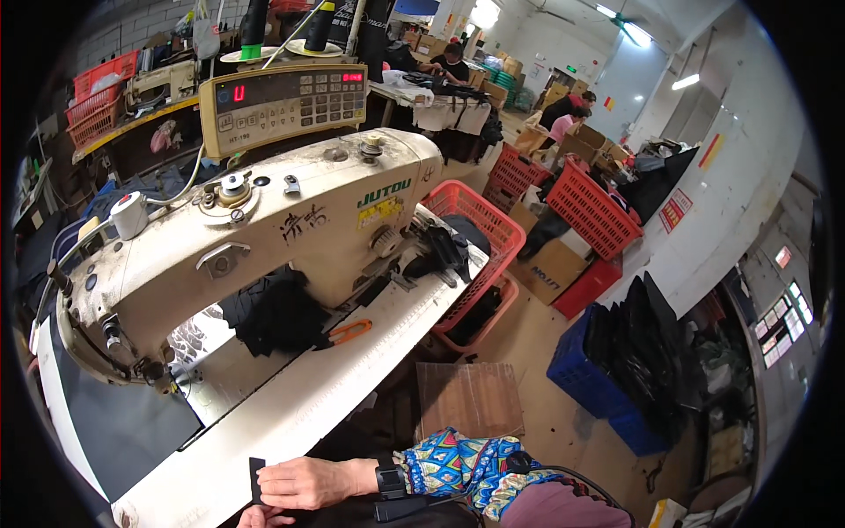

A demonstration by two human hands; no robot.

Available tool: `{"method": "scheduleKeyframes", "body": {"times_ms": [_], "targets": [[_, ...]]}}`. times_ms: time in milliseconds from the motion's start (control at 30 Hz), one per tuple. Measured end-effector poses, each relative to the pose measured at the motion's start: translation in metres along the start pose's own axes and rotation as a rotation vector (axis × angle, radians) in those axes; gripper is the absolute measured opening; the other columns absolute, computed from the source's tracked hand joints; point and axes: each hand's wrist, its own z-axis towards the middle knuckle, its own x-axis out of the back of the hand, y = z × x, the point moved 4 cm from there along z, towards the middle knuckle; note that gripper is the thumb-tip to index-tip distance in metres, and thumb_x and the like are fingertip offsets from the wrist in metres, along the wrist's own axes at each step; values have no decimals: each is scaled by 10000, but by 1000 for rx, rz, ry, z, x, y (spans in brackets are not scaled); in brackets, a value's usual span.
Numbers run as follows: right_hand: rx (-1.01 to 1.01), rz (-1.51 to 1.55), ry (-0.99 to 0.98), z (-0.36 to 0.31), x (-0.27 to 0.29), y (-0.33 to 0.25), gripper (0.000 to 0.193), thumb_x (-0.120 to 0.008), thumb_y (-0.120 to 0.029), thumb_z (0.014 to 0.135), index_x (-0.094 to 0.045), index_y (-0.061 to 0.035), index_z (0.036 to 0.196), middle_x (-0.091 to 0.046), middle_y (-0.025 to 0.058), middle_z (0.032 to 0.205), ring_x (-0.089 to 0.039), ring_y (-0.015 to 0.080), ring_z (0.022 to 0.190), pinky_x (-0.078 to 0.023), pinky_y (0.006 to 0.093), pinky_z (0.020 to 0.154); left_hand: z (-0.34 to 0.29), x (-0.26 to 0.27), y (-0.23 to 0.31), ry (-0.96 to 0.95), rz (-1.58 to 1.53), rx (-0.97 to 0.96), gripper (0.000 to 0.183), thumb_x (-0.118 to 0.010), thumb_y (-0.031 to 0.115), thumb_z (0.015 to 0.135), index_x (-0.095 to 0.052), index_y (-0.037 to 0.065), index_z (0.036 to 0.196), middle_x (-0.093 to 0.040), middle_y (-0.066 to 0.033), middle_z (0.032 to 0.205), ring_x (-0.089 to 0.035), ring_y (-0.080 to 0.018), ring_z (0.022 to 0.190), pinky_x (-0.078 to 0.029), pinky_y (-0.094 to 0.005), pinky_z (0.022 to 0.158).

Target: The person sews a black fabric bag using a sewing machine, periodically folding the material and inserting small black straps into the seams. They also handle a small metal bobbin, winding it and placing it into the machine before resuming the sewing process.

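Observation:
My right hand [315,483], with a black wristband and a patterned sleeve, pinches a small black fabric strip [256,475] at the front edge of the white sewing table [290,418]. The fingertips of my left hand [262,517] show at the lower edge, closed at the strip's bottom end; the rest of that hand is out of view. Beyond them stands a cream industrial sewing machine [264,211]. A flat dark fabric panel [114,414] lies by its needle end. Under the arm are bunched black fabric [277,317] and orange-handled thread snips [349,332].
A control panel [286,106] with red digits sits behind the machine. Red baskets [480,224] stand against the table's right end. Farther right are a blue crate [576,365] with black pieces and stacked red crates [594,211]. A brown board [471,400] lies below. People work in back.

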Motion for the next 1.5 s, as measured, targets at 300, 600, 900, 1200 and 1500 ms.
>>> {"method": "scheduleKeyframes", "body": {"times_ms": [300, 600, 900, 1200, 1500], "targets": [[202, -17, 119, 21, 24, -32, 82, -694, -117, 817, -632, -64, 810, -655, 96, 875, -661, 259, 828, -560, 369, 699, 3, 1, -2, -107, -226, -6, 115, -620, 136, 987, -642, 34, 1035, -635, -9, 858, -593, -86, 706, -510, -217, 607], [-153, 53, 184, 32, 24, -30, 177, -668, -114, 803, -640, -14, 947, -613, 85, 970, -622, 259, 902, -503, 382, 809, 7, 20, 1, -59, -115, -138, 202, -654, 111, 965, -658, -12, 1126, -698, -114, 980, -664, -194, 844, -534, -320, 722], [-613, 182, 135, 37, 44, -21, 191, -793, 30, 771, -719, -18, 941, -662, 116, 1041, -651, 257, 906, -543, 335, 771, 17, -18, 25, -42, -274, -204, 113, -663, 29, 951, -685, -64, 1011, -702, -131, 854, -688, -184, 667, -587, -287, 575], [-926, 521, 169, 34, 32, -14, 100, -757, -40, 868, -679, 15, 898, -688, 124, 1029, -672, 193, 891, -533, 288, 787, 12, -13, 26, -103, -290, -306, 124, -658, 23, 960, -698, -65, 1037, -675, -93, 970, -676, -135, 805, -600, -249, 628], [-1016, 596, 272, 32, 26, -14, 97, -730, -3, 893, -647, 37, 926, -683, 134, 1002, -635, 134, 843, -510, 256, 747, 11, -14, 26, -95, -232, -382, 139, -666, 9, 951, -688, -73, 1061, -657, -102, 978, -683, -146, 806, -605, -245, 631]]}}
